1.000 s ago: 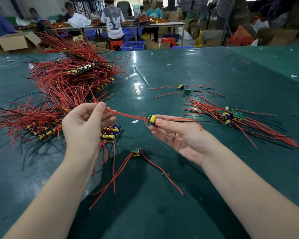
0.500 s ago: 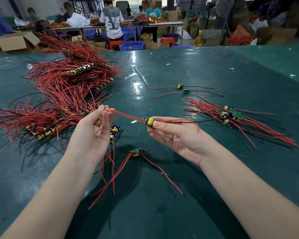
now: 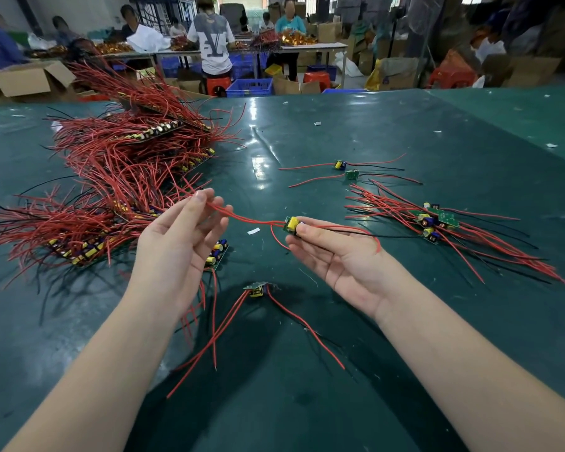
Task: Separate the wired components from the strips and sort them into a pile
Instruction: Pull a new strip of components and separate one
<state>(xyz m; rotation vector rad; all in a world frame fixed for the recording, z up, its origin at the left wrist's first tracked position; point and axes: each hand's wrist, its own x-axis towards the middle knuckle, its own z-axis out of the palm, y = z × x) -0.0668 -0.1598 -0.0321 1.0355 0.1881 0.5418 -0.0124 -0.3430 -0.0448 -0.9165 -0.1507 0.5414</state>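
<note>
While my right hand (image 3: 336, 252) pinches the freed component (image 3: 292, 224) above the bench (image 3: 405, 370) and my left hand (image 3: 180, 243) pinches its red leads (image 3: 242, 217), the sorted pile (image 3: 434, 220) lies rightward, nearer my right grip.

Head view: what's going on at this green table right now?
A person holds one wired component above the table: right hand pinching the board, left hand holding its red leads. The unsorted strips lie left, the sorted pile right, one loose component between the forearms.
</note>
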